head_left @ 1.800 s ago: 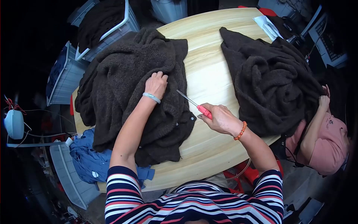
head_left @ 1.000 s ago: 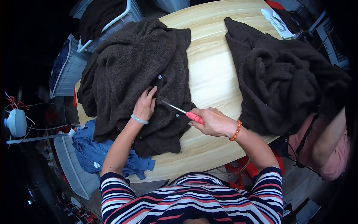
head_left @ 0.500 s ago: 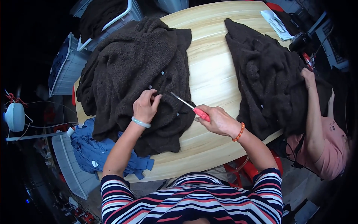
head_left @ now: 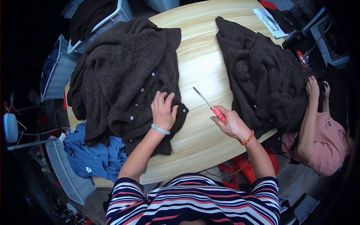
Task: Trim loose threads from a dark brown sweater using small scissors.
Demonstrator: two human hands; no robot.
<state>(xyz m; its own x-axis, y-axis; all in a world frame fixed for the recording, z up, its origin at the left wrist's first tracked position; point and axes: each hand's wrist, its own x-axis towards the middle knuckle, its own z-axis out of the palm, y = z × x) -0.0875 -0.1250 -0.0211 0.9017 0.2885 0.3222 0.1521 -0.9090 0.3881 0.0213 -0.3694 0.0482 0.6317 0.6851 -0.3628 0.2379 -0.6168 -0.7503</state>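
Observation:
A dark brown fuzzy knit garment lies heaped over the left half of the table, with several sparkly round buttons showing along its front. On its right edge rests my left hand, palm down with fingers apart and nothing held in them. My right hand grips the red handle of a screwdriver. Its thin metal shaft points up and left over bare wood, apart from the cloth.
The pale wooden table has a second brown garment heap on its right, where a co-worker's hands touch the cloth. Blue cloth hangs at the near left edge. Plastic bins stand beyond, and papers lie far right.
My left hand has moved right and flattened on the garment, its fingers spreading. My right hand has drawn the screwdriver away from the cloth, to the right. More buttons show on the garment's front.

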